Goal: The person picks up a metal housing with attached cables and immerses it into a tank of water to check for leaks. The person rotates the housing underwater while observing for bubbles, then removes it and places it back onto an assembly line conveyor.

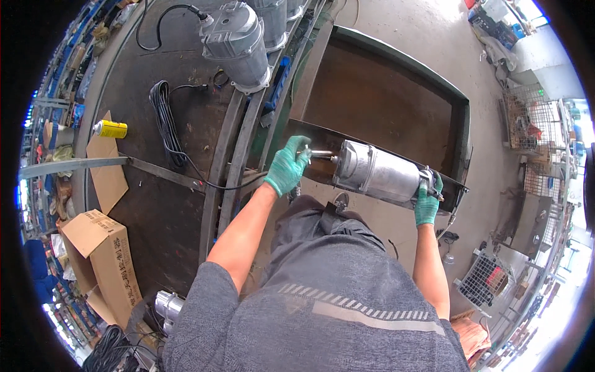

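Observation:
A silver cylindrical metal motor housing (379, 170) lies nearly level in front of me, over the near edge of a tank. My left hand (289, 166), in a green glove, is closed around the outer end of the metal rod (322, 153) that sticks out of the housing's left end. Its fingers partly hide that tip. At the opposite end, my right hand (427, 199), gloved in green too, grips the housing beside a bracket-like fitting (432, 181). The fingers on that side are partly covered by the housing.
Beyond the housing stands a rectangular metal tank (384, 93) with brownish contents. At left, a dark workbench (186, 124) carries upright silver motors (238, 53), a coiled black cable (164, 118), a yellow can (111, 129) and an opened cardboard box (108, 260). Wire baskets (488, 280) sit at right.

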A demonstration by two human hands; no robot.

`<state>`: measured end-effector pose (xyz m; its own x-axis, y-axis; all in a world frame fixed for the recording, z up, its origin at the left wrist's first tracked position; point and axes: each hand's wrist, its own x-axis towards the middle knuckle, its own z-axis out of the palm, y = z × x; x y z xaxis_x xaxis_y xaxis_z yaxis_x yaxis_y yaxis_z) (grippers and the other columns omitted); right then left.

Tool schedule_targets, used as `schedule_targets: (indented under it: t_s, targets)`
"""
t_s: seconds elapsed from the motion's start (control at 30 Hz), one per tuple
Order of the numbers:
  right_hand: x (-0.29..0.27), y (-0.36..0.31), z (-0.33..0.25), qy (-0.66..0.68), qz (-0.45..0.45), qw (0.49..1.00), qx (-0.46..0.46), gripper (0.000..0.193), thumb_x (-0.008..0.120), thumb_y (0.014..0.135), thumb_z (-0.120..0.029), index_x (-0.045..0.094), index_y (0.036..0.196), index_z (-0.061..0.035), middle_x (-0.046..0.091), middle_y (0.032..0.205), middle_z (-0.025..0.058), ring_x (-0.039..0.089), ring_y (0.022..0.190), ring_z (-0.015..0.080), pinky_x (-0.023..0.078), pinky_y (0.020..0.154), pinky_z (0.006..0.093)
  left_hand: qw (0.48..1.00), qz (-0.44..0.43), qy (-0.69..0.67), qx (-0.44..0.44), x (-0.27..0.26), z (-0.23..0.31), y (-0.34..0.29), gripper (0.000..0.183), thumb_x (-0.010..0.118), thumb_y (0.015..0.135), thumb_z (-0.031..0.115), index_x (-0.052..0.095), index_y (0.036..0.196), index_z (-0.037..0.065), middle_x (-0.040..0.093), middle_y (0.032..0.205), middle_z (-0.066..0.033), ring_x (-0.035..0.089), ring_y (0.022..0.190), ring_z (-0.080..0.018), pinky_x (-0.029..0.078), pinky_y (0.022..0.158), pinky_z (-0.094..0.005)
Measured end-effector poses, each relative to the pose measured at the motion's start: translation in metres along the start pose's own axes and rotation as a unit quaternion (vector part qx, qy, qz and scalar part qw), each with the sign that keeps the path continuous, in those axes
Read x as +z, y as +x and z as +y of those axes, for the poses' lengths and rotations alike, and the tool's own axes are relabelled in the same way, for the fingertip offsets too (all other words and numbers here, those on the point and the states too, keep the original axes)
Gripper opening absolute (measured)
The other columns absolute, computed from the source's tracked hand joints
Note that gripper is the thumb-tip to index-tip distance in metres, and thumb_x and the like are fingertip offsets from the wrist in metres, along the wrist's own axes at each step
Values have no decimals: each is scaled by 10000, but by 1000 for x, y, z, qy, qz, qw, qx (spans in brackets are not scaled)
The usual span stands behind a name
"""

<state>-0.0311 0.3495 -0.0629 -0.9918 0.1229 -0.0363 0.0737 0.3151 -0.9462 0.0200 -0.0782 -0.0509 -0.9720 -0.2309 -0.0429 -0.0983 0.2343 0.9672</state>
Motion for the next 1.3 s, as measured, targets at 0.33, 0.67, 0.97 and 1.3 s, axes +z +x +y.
schedule_targets:
  t_s: [0.33,0.67,0.97,1.3]
  targets:
    - [3,-2,-10,-7,-4,1000,16,512,609,1035,-164,410,1496,-65,587,1431,95,551,1299,208,399,1150,340,989,-106,-45,-94,16,-34,0,190,610,1075,255,703,1103,92,636,739,6,550,627,-66,453,545,-259]
    - [2,-1,-2,2,8,1000,-4,517,641,1031,-238,447,1487,-93,596,1411,97,572,1274,213,450,1106,343,916,-215,-108,-320,5,-17,28,284,527,1101,365,596,960,129,568,715,12,481,502,-83,413,437,-263]
    - [3,-2,-8,1,14,1000,18,491,621,1036,-142,428,1480,-58,605,1418,92,565,1289,192,421,1126,329,943,-260,-81,-193,8,-25,21,265,561,1079,249,576,1301,103,601,795,-12,551,604,-109,487,553,-278]
    - [0,1,3,6,14,1000,-2,481,640,1019,-129,456,1461,-77,603,1393,88,572,1267,200,440,1114,339,972,-217,-88,-26,22,-31,17,481,705,1000,292,585,1435,125,735,1065,0,661,831,-133,547,710,-323]
